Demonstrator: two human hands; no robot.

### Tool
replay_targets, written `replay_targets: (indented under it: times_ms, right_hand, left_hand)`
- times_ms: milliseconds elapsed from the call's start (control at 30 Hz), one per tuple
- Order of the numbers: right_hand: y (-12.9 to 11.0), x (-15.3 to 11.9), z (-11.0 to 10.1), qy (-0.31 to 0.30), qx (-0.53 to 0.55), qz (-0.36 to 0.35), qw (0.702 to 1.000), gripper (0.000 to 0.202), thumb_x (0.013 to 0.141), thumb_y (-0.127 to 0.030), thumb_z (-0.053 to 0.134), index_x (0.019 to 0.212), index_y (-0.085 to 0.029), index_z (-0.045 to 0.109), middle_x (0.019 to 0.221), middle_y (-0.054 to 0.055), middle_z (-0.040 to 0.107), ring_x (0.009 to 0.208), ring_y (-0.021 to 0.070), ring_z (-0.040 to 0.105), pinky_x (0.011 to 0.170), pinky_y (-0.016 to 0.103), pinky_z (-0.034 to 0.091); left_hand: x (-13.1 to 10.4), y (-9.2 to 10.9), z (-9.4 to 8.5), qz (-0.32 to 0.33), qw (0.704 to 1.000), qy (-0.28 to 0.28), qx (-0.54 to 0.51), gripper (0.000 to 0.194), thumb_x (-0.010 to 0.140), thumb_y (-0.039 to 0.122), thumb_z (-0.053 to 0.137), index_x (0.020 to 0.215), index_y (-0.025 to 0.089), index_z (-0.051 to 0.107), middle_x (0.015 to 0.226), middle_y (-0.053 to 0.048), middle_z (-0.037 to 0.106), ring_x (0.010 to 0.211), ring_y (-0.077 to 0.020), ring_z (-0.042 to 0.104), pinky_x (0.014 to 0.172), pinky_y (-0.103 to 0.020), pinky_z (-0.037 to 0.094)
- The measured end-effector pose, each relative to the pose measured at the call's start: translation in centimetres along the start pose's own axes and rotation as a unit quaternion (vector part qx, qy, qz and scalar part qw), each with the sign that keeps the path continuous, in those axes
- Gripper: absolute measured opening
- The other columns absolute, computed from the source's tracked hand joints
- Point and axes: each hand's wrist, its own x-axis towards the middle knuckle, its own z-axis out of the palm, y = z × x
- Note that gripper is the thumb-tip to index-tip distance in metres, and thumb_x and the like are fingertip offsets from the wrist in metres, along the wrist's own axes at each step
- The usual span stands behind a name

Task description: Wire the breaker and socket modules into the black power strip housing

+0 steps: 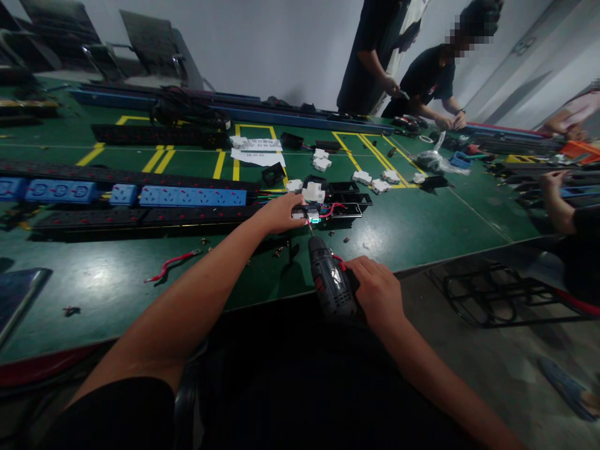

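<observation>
Dark-grey drill: over the near edge of the green table, nose aimed away from the worker and a bit left; long axis runs roughly crosswise to the strips
Bit: right by a small cyan-lit patch, can't tell if it's actually touching
Right hand: wrapped round the drill's handle, which is mostly hidden
Left hand: fingers bunched near a white block, can't see what's pinched, if anything
Black strip: lying left-to-right beside the blue sockets
Red lead: loose, left of the drill, tilted
</observation>
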Motion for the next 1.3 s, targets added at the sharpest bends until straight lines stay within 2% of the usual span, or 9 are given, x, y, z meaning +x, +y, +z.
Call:
replay_targets:
  times_ms: [367,600,733,833,933,1100,1300]
  right_hand:
    - [-0.1,0.0,-0.1,-0.004,0.003,0.000,1.000,0.036,0.099,-0.001,0.050,0.108,-0.022,0.077,0.100,0.003,0.077,0.087,0.0184,0.065,0.079,0.034,0.040]
    - [0.4,-0.1,0.3,0.000,-0.003,-0.001,1.000,0.037,0.099,0.000,0.050,0.109,-0.021,0.079,0.100,0.004,0.078,0.085,0.0179,0.065,0.078,0.034,0.041]
    - [0.4,-0.1,0.4,0.000,0.001,0.006,1.000,0.037,0.100,-0.001,0.051,0.110,-0.022,0.079,0.102,0.003,0.078,0.086,0.0179,0.066,0.079,0.034,0.042]
    - [0.3,-0.1,0.2,-0.005,0.003,-0.001,1.000,0.045,0.100,0.000,0.051,0.128,-0.024,0.078,0.106,0.002,0.079,0.091,0.0180,0.068,0.081,0.034,0.044]
    - [0.2,-0.2,0.1,-0.011,-0.003,-0.011,1.000,0.063,0.098,0.002,0.051,0.151,-0.029,0.067,0.112,0.002,0.080,0.093,0.0181,0.069,0.081,0.034,0.046]
    - [0.2,-0.4,-0.4,-0.039,0.003,-0.008,0.999,0.074,0.095,0.002,0.051,0.160,-0.032,0.059,0.121,0.004,0.081,0.099,0.0191,0.072,0.085,0.034,0.052]
    - [0.0,-0.4,-1.4,-0.076,0.048,-0.008,0.996,0.072,0.096,-0.011,0.059,0.166,-0.028,0.052,0.138,0.005,0.077,0.112,0.0213,0.074,0.088,0.032,0.059]
  left_hand:
    - [0.1,-0.3,0.4,-0.003,1.000,0.002,0.002,0.052,0.090,0.052,0.073,0.133,0.024,0.067,0.137,-0.015,0.069,0.120,-0.0339,0.068,0.103,-0.048,0.055]
    - [0.0,-0.1,0.2,0.002,1.000,0.004,0.010,0.045,0.091,0.052,0.073,0.125,0.023,0.067,0.131,-0.015,0.070,0.118,-0.0342,0.069,0.103,-0.048,0.056]
    - [0.0,-0.1,0.2,0.003,1.000,0.005,0.010,0.047,0.091,0.051,0.073,0.128,0.023,0.067,0.133,-0.015,0.070,0.120,-0.0343,0.069,0.104,-0.048,0.056]
    - [0.1,-0.3,0.3,0.008,1.000,0.005,0.009,0.050,0.091,0.052,0.073,0.131,0.023,0.068,0.135,-0.015,0.070,0.121,-0.0345,0.069,0.104,-0.048,0.056]
    - [0.2,-0.4,0.3,0.008,1.000,0.003,0.011,0.050,0.091,0.052,0.073,0.131,0.023,0.068,0.134,-0.014,0.071,0.122,-0.0343,0.069,0.105,-0.047,0.056]
    - [0.1,-0.1,0.1,0.008,1.000,0.003,0.003,0.047,0.091,0.051,0.073,0.128,0.022,0.069,0.133,-0.016,0.071,0.122,-0.0353,0.068,0.105,-0.048,0.055]
    - [0.0,-0.2,0.0,0.006,1.000,0.004,-0.007,0.043,0.091,0.047,0.073,0.128,0.025,0.069,0.134,-0.014,0.071,0.124,-0.0343,0.067,0.105,-0.048,0.054]
